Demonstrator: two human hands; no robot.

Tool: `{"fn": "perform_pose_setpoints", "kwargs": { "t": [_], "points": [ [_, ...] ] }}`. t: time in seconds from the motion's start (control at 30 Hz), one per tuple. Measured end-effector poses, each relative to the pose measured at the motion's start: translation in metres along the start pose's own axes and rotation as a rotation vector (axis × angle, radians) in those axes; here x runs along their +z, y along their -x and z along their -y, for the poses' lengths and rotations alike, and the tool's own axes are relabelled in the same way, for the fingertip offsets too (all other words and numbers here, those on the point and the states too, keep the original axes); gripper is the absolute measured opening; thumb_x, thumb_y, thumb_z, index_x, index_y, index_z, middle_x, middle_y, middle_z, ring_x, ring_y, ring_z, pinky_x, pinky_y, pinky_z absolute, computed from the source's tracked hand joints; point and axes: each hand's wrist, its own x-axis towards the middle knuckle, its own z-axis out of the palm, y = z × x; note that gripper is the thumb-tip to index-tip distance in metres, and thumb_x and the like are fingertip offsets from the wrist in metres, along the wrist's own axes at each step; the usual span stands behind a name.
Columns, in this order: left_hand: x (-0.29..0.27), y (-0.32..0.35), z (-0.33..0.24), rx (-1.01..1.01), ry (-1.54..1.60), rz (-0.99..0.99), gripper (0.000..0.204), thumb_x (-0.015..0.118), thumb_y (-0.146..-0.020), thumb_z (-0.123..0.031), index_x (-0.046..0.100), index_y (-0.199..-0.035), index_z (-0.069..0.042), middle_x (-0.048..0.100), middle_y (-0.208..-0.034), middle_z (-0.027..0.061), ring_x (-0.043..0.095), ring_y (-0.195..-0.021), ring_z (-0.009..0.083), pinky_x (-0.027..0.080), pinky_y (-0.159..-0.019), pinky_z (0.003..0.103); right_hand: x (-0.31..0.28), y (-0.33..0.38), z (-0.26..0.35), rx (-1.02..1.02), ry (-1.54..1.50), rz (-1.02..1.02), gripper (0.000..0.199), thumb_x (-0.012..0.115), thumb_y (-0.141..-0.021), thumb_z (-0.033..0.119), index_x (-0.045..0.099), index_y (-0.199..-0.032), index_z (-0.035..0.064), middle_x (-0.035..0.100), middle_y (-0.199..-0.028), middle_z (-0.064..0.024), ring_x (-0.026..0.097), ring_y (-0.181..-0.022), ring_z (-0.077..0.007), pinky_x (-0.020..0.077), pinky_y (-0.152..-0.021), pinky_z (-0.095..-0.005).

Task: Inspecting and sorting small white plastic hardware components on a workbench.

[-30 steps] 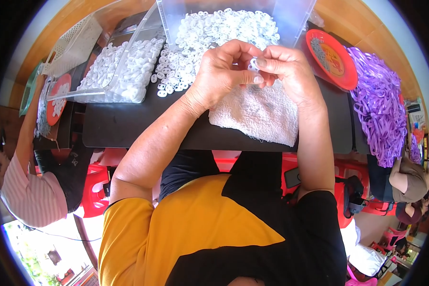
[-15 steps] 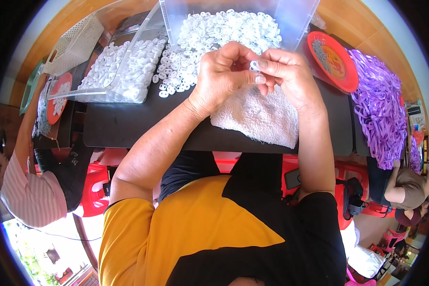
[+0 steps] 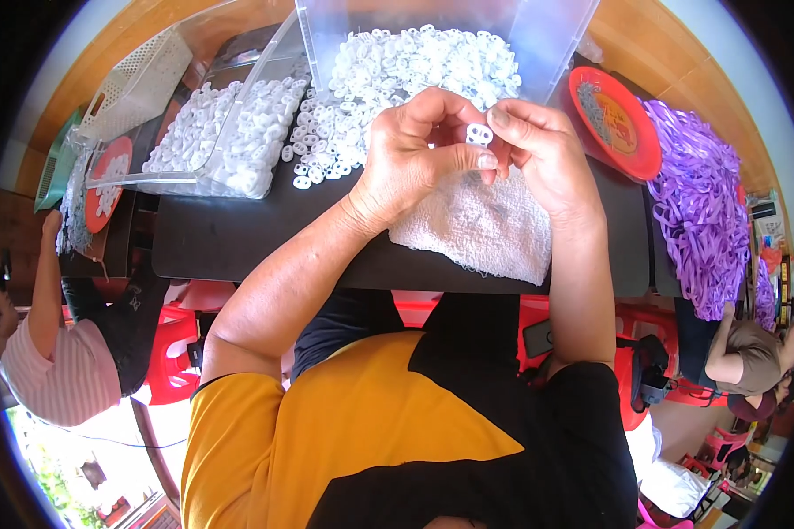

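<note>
My left hand (image 3: 415, 145) pinches a small white plastic piece with two oval holes (image 3: 479, 134) between thumb and fingers, above the table. Close against its right side is my right hand (image 3: 549, 159), thumb and fingers pressed together; whatever lies between them is too small or hidden to make out. Beneath both hands a pale terry cloth (image 3: 481, 225) lies on the dark table (image 3: 265, 238). Just beyond them, a heap of similar white pieces (image 3: 423, 62) spills from a clear plastic bin (image 3: 551, 44) lying open toward me.
Left of the heap stands a clear box (image 3: 207, 172) full of white pieces. A red plate (image 3: 653, 145) with small grey metal parts and purple ribbons (image 3: 701, 203) lie right. A white basket (image 3: 141, 84) is far left. People sit at both sides.
Both hands have dropped slightly in the picture. The white piece now shows its face and both holes more fully, and my right thumb has shifted up off it. The person at left has lowered an arm.
</note>
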Motion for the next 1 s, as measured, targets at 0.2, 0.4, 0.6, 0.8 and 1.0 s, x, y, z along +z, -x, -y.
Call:
{"fn": "perform_pose_setpoints", "kwargs": {
  "t": [0.2, 0.4, 0.6, 0.8, 1.0],
  "points": [
    [0.003, -0.002, 0.0, 0.001, -0.014, -0.007, 0.032, 0.078, -0.075, -0.001, 0.061, -0.102, -0.002, 0.062, -0.089, 0.0024, 0.059, -0.079, 0.007, 0.052, -0.067, 0.022, -0.001, 0.0, -0.003, -0.078, 0.114, -0.025, 0.02, 0.065, -0.089, 0.022, 0.064, -0.085, 0.002, 0.06, -0.066, -0.0014, 0.058, -0.056, -0.0105, 0.0397, -0.054, -0.0214],
    [0.003, -0.005, -0.001, -0.149, -0.011, -0.118, 0.014, 0.07, -0.085, -0.005, 0.062, -0.094, 0.0, 0.062, -0.076, 0.0028, 0.056, -0.063, 0.0076, 0.047, -0.054, 0.022, 0.0, -0.002, -0.005, -0.167, 0.113, -0.076, 0.016, 0.066, -0.088, 0.017, 0.064, -0.086, 0.0011, 0.059, -0.067, -0.0005, 0.057, -0.058, -0.0097, 0.0409, -0.056, -0.0213],
    [0.003, -0.005, -0.003, -0.158, 0.022, -0.135, 0.008, 0.066, -0.088, -0.006, 0.062, -0.089, 0.0, 0.062, -0.073, 0.0035, 0.055, -0.059, 0.0088, 0.046, -0.053, 0.022, 0.011, 0.0, -0.003, -0.206, 0.185, -0.176, 0.014, 0.064, -0.089, 0.015, 0.065, -0.089, 0.0017, 0.059, -0.068, -0.0002, 0.057, -0.061, -0.0082, 0.0401, -0.058, -0.0209],
    [0.002, -0.007, -0.008, -0.217, 0.079, -0.119, 0.012, 0.064, -0.09, -0.012, 0.062, -0.089, 0.0, 0.063, -0.072, 0.0046, 0.056, -0.058, 0.0104, 0.046, -0.053, 0.024, 0.011, -0.002, -0.008, -0.279, 0.27, -0.215, 0.015, 0.064, -0.089, 0.017, 0.066, -0.09, 0.0023, 0.059, -0.068, 0.0003, 0.055, -0.061, -0.0068, 0.0397, -0.057, -0.0206],
    [0.002, -0.006, -0.009, -0.254, 0.099, -0.097, 0.014, 0.063, -0.09, -0.013, 0.063, -0.089, 0.001, 0.063, -0.071, 0.0052, 0.057, -0.058, 0.0111, 0.046, -0.052, 0.025, 0.018, -0.003, -0.012, -0.255, 0.231, -0.277, 0.016, 0.063, -0.091, 0.018, 0.066, -0.09, 0.0016, 0.06, -0.069, -0.001, 0.058, -0.063, -0.0092, 0.0412, -0.059, -0.0212]
  ]
}}
